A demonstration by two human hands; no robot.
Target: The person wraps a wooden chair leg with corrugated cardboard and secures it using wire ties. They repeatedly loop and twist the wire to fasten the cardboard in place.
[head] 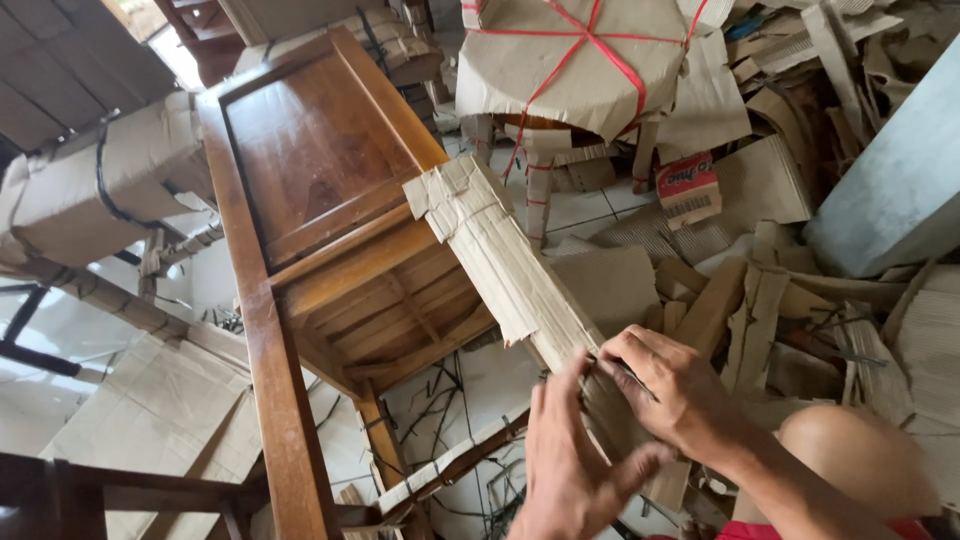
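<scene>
A brown wooden chair (pixel 320 170) lies tipped over in the middle of the view. One of its legs is wrapped in corrugated cardboard (pixel 500 260) and slants toward me. My left hand (pixel 570 455) presses flat against the near end of that cardboard wrap. My right hand (pixel 670 385) curls over the same end from the right, fingers gripping the cardboard edge. My bare knee (pixel 860 455) shows at the lower right.
A round table wrapped in cardboard and red string (pixel 580 55) stands behind. Loose cardboard scraps (pixel 760 300) pile up on the right. A cardboard-wrapped piece of furniture (pixel 100 170) lies at left. Cut black strapping litters the white tile floor (pixel 440 390).
</scene>
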